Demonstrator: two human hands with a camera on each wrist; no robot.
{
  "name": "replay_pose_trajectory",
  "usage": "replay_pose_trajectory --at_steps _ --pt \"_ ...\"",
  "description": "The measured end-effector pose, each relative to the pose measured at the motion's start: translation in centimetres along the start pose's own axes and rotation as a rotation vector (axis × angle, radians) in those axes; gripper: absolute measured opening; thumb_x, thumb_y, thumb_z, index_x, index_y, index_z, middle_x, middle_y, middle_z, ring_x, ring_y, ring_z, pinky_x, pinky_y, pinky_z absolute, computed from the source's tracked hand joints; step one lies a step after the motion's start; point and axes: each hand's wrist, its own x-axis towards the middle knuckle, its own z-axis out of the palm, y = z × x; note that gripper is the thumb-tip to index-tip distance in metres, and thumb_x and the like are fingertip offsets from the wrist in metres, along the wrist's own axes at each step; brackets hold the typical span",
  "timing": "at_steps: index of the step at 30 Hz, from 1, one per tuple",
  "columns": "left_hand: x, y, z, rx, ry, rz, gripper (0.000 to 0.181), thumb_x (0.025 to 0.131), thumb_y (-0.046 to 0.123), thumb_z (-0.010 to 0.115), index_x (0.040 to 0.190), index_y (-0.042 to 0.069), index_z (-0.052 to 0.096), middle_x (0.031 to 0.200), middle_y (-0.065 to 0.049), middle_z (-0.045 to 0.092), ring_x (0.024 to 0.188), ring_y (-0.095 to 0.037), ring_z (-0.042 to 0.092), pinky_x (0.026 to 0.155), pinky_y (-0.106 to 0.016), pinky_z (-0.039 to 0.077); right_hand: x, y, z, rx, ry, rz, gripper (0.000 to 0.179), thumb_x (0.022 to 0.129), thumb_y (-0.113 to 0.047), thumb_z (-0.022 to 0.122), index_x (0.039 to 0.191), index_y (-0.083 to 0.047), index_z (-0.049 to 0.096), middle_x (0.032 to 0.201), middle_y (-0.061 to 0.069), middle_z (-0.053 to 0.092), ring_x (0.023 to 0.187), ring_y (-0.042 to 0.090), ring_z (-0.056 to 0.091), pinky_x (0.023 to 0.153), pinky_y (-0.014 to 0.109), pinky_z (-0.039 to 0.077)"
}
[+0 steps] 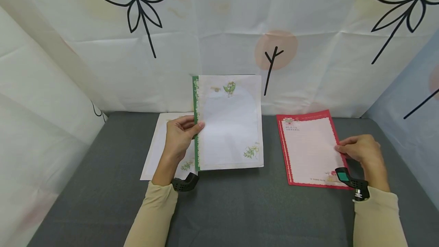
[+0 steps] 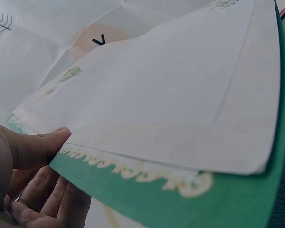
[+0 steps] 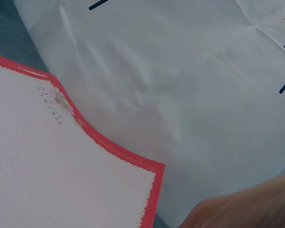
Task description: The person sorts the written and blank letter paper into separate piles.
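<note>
Green-edged papers [image 1: 230, 125] right of left hand [image 1: 180, 137], pinched, long axis toward bench [image 1: 253, 212] back edge; red-bordered paper [image 1: 310, 151] left of right hand [image 1: 364, 151], also pinched.

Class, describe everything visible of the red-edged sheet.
The red-edged sheet looks like paper: pale, faintly lined middle, scalloped red border, flower and small print at top left, decoration at bottom right. Its top edge curves. The right hand pinches its right edge; whether it touches the table is unclear.

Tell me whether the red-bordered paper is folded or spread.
The paper is spread: its red border shows along all four sides.
</note>
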Motion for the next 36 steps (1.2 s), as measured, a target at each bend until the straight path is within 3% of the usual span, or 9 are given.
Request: replay_pose_trajectory --at_steps 6,17,26,36 --pt "-0.01 -0.12 0.01 0.003 0.006 0.005 0.023 0.089 -0.008 0.074 0.110 -0.014 0.070 0.085 -0.004 0.075 0.073 -0.008 0.070 0.062 -0.022 0.056 0.23 -0.14 -0.15 -0.032 0.016 0.026 0.046 0.095 -0.020 0.070 0.124 0.015 0.061 0.103 0.031 0.059 0.120 0.058 0.032 0.078 0.059 0.047" --pt "-0.11 0.04 0.08 0.015 -0.001 0.017 0.023 0.089 -0.008 0.073 0.111 -0.012 0.070 0.088 -0.010 0.076 0.073 -0.009 0.071 0.062 -0.022 0.056 -0.04 -0.21 -0.31 -0.065 0.001 0.028 0.050 0.095 -0.024 0.071 0.124 0.015 0.060 0.102 0.031 0.058 0.112 0.054 0.038 0.074 0.057 0.047" --pt "-0.13 0.12 0.10 0.017 -0.003 0.012 0.023 0.089 -0.008 0.073 0.112 -0.013 0.070 0.088 -0.008 0.075 0.073 -0.008 0.070 0.062 -0.021 0.055 0.02 -0.61 -0.17 -0.064 -0.009 0.018 0.050 0.094 -0.023 0.073 0.122 0.016 0.061 0.084 0.021 0.069 0.108 0.053 0.046 0.077 0.059 0.044" --pt "-0.16 0.21 0.09 0.017 -0.004 0.002 0.023 0.090 -0.007 0.073 0.112 -0.013 0.070 0.087 -0.006 0.075 0.072 -0.008 0.069 0.061 -0.021 0.054 -0.29 -0.71 -0.13 -0.070 0.047 0.005 0.043 0.091 -0.021 0.075 0.112 0.015 0.067 0.078 0.019 0.068 0.107 0.052 0.045 0.073 0.055 0.043"
